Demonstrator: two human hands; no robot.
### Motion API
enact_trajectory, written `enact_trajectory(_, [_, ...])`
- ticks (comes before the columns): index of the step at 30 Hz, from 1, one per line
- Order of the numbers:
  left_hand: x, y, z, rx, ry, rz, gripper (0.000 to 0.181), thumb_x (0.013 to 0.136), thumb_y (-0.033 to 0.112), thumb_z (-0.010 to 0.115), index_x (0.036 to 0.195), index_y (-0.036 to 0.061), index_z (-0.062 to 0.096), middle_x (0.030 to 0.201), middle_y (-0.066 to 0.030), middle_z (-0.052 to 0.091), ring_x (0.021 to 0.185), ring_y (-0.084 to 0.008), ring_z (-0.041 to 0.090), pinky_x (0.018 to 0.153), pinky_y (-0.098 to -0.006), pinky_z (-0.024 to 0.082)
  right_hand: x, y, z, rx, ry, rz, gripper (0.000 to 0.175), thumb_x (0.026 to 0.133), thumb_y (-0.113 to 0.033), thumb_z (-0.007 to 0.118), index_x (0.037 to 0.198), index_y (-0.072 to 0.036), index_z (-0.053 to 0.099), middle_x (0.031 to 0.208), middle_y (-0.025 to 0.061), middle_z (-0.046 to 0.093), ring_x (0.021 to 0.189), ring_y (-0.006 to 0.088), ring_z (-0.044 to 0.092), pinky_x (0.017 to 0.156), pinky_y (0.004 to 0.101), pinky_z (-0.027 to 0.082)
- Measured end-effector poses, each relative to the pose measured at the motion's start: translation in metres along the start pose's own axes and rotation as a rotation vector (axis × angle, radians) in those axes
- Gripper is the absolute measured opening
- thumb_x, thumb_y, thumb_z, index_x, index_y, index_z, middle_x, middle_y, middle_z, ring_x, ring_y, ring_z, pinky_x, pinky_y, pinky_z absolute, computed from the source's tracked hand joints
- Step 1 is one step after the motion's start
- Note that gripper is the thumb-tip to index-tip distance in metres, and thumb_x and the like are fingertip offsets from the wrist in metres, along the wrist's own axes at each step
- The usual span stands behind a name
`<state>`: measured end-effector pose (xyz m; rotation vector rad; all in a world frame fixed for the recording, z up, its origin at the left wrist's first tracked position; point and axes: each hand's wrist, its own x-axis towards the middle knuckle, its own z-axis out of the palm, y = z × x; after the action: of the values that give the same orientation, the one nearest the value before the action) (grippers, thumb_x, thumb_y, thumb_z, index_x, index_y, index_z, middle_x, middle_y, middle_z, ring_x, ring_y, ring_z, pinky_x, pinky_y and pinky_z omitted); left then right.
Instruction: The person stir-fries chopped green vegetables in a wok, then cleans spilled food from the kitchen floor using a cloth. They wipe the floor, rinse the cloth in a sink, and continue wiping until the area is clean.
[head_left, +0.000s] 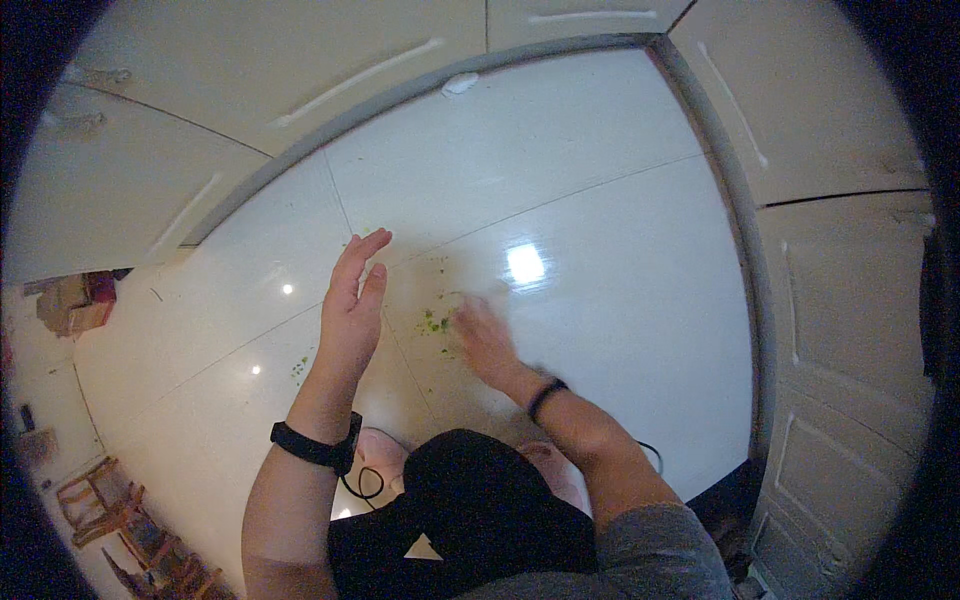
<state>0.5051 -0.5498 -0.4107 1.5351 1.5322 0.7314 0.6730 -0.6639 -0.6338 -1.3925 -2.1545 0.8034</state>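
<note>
Small green scraps (433, 322), leaf-like bits, lie scattered on the pale tiled floor (615, 322). My right hand (484, 334) is blurred by motion close to the floor, just right of the main cluster; whether its fingers pinch a scrap does not show. My left hand (358, 281) is raised left of that cluster, thumb apart from the fingers and nothing in it. Another patch of green bits (300, 369) lies left of my left forearm. A black watch (319, 444) is on my left wrist and a dark band (546, 397) on my right.
Pale cabinets (360, 67) border the floor at the far side, with more cabinet doors (832, 300) on the right. A white crumpled item (460, 84) lies by the far baseboard. Cardboard boxes (79, 304) and wooden chairs (94, 502) stand at left. A black cable (361, 491) runs near my feet.
</note>
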Motion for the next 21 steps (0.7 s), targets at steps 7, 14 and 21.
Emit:
enact_trajectory(7, [0.001, 0.002, 0.000, 0.074, 0.026, 0.146, 0.031, 0.090, 0.007, 0.045, 0.120, 0.0098, 0.052, 0.130, -0.0096, 0.048, 0.130, -0.0298, 0.031, 0.107, -0.0386, 0.023, 0.069, -0.045, -0.085, 0.003, -0.128, -0.096, 0.054, 0.078, -0.004, 0.045, 0.131, -0.011, 0.041, 0.136, 0.0149, 0.039, 0.127, 0.0286, 0.036, 0.107, 0.0427, 0.023])
enact_trajectory(14, [-0.016, 0.031, 0.028, 0.047, -0.080, 0.090, 0.034, 0.089, 0.003, 0.044, 0.122, 0.0090, 0.050, 0.130, -0.0101, 0.047, 0.130, -0.0284, 0.031, 0.109, -0.0394, 0.021, -0.103, 0.012, -0.260, 0.407, 0.540, 0.608, 0.056, 0.071, 0.002, 0.045, 0.126, -0.004, 0.043, 0.125, 0.0169, 0.048, 0.121, 0.0308, 0.041, 0.103, 0.0378, 0.032])
enact_trajectory(21, [0.041, 0.012, 0.050, 0.326, -0.166, 0.300, 0.037, 0.087, 0.002, 0.045, 0.122, 0.0080, 0.049, 0.131, -0.0101, 0.046, 0.132, -0.0293, 0.027, 0.109, -0.0407, 0.021, -0.231, 0.192, -0.307, -0.312, 0.848, 1.077, 0.052, 0.077, -0.005, 0.045, 0.129, -0.005, 0.038, 0.135, 0.0177, 0.031, 0.125, 0.0319, 0.033, 0.104, 0.0351, 0.029])
